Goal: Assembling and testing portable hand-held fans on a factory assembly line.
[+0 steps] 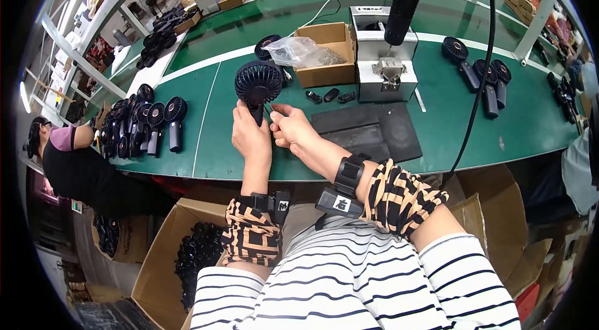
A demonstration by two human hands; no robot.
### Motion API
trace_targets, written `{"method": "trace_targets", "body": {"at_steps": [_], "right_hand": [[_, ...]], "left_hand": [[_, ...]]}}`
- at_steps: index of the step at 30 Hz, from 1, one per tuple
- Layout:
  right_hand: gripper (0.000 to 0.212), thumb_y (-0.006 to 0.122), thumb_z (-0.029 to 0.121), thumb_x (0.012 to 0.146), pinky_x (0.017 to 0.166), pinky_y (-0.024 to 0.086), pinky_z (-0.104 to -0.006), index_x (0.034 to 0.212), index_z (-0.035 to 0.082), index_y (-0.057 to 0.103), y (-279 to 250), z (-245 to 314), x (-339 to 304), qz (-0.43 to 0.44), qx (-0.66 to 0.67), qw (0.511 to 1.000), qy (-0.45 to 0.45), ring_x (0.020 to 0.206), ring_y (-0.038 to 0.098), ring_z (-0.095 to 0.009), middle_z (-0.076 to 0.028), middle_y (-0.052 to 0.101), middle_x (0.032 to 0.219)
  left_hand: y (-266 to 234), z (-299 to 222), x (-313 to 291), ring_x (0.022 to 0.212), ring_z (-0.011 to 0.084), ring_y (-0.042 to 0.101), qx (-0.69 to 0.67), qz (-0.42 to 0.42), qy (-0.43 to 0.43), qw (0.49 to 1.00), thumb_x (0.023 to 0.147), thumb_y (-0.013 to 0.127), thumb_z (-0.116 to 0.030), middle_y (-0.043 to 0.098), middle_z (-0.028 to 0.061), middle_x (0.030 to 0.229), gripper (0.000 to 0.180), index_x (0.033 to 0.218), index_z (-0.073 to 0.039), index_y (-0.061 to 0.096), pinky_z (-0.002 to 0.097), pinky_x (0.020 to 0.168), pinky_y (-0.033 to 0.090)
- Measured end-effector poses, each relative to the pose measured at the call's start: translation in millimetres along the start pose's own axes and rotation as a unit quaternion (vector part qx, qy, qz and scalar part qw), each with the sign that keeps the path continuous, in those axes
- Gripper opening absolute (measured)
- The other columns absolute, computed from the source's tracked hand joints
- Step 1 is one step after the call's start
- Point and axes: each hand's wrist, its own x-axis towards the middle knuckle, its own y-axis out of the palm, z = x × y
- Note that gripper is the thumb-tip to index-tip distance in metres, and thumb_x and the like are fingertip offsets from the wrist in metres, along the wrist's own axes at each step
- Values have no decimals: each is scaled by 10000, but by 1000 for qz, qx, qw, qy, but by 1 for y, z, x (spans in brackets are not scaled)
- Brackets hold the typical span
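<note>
Left hand (251, 136) in, fingers wrapped round the dark handheld fan (258, 82), upper centre; right hand (293, 127) alongside, fingers curled, whether gripping anything I can't tell. Counter (215, 133) edge below; bare green left, black mat (368, 130) right.

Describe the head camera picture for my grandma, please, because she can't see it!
A person's left hand holds a small dark fan by its handle at a green table, with the right hand close beside it. More fans lie to the left and right, and an open cardboard box stands behind a black mat.
</note>
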Motion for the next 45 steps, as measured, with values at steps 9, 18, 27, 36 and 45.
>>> {"method": "trace_targets", "body": {"at_steps": [9, 18, 27, 36, 45], "right_hand": [[417, 514, 115, 969, 385, 256, -225, 1365, 60, 394, 8, -2, 11, -18, -29, 999, -2, 458, 334, -61, -19, 471, 682], [154, 471, 199, 979, 372, 262, -255, 934, 91, 571, -15, 39, 19, -15, 13, 997, -74, 425, 347, -77, 16, 442, 618], [305, 493, 216, 991, 390, 207, -204, 1255, 64, 481, -30, 47, -49, 60, -217, 972, -67, 444, 298, -25, 8, 479, 723], [403, 466, 206, 1006, 422, 229, -173, 1396, 108, 440, -31, 33, -71, 89, -240, 962, -92, 490, 309, -7, 44, 447, 722], [411, 466, 192, 1005, 411, 218, -182, 1404, 100, 429, -36, 28, -70, 82, -193, 975, -73, 486, 305, -10, 45, 437, 718]], "left_hand": [[-5, 3, 7, 943, 360, 605, 10, 16, -19, 1000, 702, 718, -76, 560, 135, 1077, 623, 1267, -46, 457, 450, 743, 504], [3, -12, 3, 825, 400, 628, -234, 15, -12, 972, 712, 671, -73, 619, 216, 938, 554, 1219, -27, 450, 438, 723, 510], [-1, -8, -9, 711, 98, 528, -451, 133, -110, 876, 753, 707, -46, 519, 9, 858, 448, 1128, -42, 461, 250, 623, 453], [2, -19, -14, 906, 209, 594, -440, 107, -98, 886, 725, 740, -119, 598, 121, 1027, 624, 1265, -27, 441, 345, 805, 482], [1, -29, -21, 857, 170, 561, -429, 79, -96, 895, 746, 702, -72, 576, 82, 973, 540, 1229, -22, 464, 325, 775, 472]]}}
